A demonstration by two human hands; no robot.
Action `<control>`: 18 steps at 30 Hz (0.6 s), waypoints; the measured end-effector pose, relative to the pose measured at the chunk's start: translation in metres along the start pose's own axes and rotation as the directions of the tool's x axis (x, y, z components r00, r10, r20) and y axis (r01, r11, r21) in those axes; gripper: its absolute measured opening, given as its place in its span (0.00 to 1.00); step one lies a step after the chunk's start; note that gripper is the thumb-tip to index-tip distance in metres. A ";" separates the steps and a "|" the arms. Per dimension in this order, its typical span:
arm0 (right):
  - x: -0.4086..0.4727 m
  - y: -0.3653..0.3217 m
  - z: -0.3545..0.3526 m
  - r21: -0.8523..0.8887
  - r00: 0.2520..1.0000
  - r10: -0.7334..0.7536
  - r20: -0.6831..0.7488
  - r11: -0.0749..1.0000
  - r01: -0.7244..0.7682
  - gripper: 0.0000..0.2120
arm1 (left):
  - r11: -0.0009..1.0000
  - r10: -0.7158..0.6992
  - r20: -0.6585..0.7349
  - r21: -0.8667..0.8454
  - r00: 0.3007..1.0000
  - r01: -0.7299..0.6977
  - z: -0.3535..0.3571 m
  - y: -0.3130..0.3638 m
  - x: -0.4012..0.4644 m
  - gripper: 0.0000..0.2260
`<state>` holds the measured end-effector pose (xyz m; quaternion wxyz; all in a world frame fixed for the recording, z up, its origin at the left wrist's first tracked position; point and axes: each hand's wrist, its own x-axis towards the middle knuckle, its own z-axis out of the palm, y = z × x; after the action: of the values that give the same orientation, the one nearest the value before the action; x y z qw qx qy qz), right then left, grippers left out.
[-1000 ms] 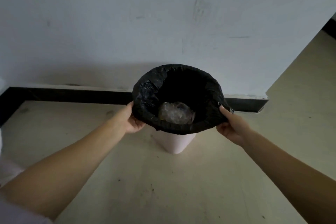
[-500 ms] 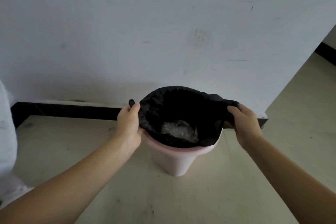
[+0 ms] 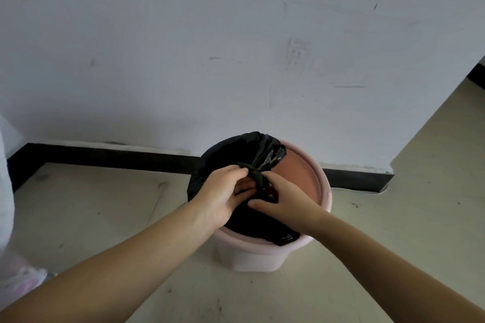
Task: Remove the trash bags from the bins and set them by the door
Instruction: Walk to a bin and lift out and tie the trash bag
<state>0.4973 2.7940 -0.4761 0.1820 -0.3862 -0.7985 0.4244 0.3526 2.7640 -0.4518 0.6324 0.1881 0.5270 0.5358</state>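
Black trash bag (image 3: 210, 178) gathered over pink bin (image 3: 309, 217), frame centre; our left hand (image 3: 223, 196) and right hand (image 3: 286, 202) both pinch its twisted neck.

The bin (image 3: 265, 252) stood on the floor (image 3: 105, 217), just in front of the wall (image 3: 183, 60) and its baseboard (image 3: 118, 157). The trash bag (image 3: 210, 173) sat in the bin, occupying its left and near portions; the bin's inner wall was exposed at the right. The bag's gathered neck rose above the bin's centre. The left hand (image 3: 223, 196) lay over the bag from the left, and the right hand (image 3: 286, 202) from the right, both meeting at the neck. To the right of the bin, the wall ended at a corner.
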 end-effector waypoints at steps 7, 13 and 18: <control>0.011 0.015 -0.009 -0.030 0.979 0.071 -0.192 0.997 -0.078 0.09 | 0.883 0.189 -0.092 0.452 0.978 -0.128 -0.039 0.003 0.009 0.07; 0.017 0.018 -0.001 0.157 0.979 0.160 -0.127 0.978 -0.140 0.10 | -0.084 0.556 0.185 0.982 0.810 -0.167 -0.078 0.003 0.022 0.15; 0.010 0.021 -0.001 0.552 0.956 0.294 -0.018 0.800 -0.236 0.11 | -0.156 0.597 0.178 0.982 0.782 -0.105 -0.093 0.018 0.033 0.21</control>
<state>0.5013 2.8091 -0.4928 0.2637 -0.4476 -0.5727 0.6342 0.2592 2.7689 -0.4871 0.0210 0.6190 0.7658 0.1729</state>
